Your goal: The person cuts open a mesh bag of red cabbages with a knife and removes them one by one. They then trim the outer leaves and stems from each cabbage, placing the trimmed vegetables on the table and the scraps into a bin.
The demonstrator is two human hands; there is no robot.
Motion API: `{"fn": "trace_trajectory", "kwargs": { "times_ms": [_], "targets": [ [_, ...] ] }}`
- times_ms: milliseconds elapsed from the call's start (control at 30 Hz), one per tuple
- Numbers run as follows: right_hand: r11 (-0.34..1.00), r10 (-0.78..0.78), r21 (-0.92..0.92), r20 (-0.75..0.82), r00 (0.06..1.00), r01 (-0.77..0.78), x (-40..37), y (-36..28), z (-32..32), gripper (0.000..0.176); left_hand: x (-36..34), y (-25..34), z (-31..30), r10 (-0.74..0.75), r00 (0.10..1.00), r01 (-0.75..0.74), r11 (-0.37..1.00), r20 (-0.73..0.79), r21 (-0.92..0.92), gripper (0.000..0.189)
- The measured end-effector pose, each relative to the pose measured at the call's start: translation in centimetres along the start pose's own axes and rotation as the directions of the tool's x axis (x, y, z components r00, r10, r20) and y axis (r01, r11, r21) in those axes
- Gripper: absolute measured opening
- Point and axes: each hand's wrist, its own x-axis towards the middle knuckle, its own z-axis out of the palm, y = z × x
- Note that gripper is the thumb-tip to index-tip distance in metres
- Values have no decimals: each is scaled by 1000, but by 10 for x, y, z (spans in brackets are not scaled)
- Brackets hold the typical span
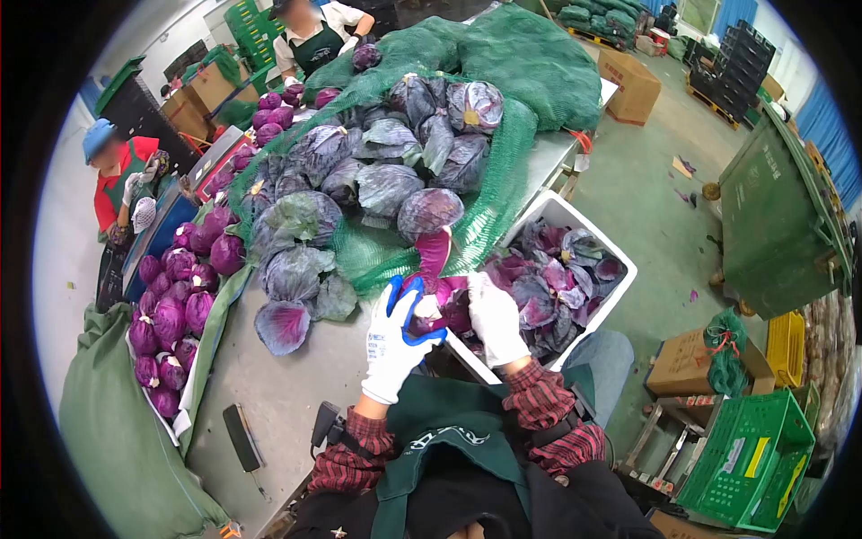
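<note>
My left hand [395, 334], in a white work glove with blue edging, wraps around a red cabbage [429, 308] whose pale cut stem faces me. Close on its right, my right hand [495, 316], also gloved in white, is closed against the purple leaves; its fingertips and anything inside them are hidden. A loose bright purple leaf [434, 252] stands just beyond the cabbage. Past it, a heap of dull, dark-leaved red cabbages [386, 184] lies on green netting [512, 171]. Below my right hand sits a white bin [621, 289] filled with stripped outer leaves [561, 287].
Peeled cabbages [175, 305] fill a cloth-lined container at left. A black-handled tool [242, 437] lies on the metal table [269, 395]. Two co-workers [314, 36] stand across and at left. A green wheeled bin [781, 216] and a green crate [750, 458] are at right.
</note>
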Motion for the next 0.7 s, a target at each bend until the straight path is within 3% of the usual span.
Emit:
{"fn": "trace_trajectory", "kwargs": {
  "times_ms": [33,100,133,167,200,233,300,367,433,467,567,600,633,700],
  "targets": [
    [975,214,32,147,966,-221,6,-1,-11,45,2,-6,-3,-2,1000,2,1000,-7,5,83],
    [911,406,4,166,898,-413,6,33,-5,49,5,-22,-10,-40,999,40,960,8,-276,82],
    [941,331,-91,61,942,-325,-2,61,5,41,0,-38,-4,-75,997,62,940,-26,-335,83],
    [951,239,-195,-37,970,-242,-13,85,17,35,1,-37,-1,-214,976,169,839,-29,-517,83],
    [943,228,-240,-43,973,-231,-17,92,24,33,2,-44,1,-163,985,129,908,-53,-399,83],
    [909,114,-404,-3,993,-106,-19,75,15,34,1,-50,4,-110,992,88,958,-66,-274,84],
    [987,42,-159,217,975,-8,-8,23,-7,38,14,-14,-1,-77,996,71,990,-41,-124,82],
    [974,-166,-124,189,968,191,-13,-9,-3,47,17,-2,2,-105,994,104,993,-14,-56,82],
    [992,36,107,231,972,-63,-15,-28,10,58,13,-3,7,-118,992,116,993,-40,-33,82],
    [974,154,116,302,941,-197,-10,-45,-1,47,11,0,6,-113,993,114,993,-28,17,82],
    [931,242,197,298,924,-307,-10,-45,4,45,9,1,5,-122,992,122,993,-44,3,81],
    [867,240,425,96,966,-258,-10,-41,9,38,10,2,4,-82,995,81,997,-61,-19,80],
    [907,179,369,94,979,-201,-10,-24,12,39,7,-8,8,-94,991,90,994,-90,-56,79],
    [813,302,440,240,923,-381,-10,-9,12,39,6,-23,10,-60,988,33,981,-139,-191,80]
  ]
}}
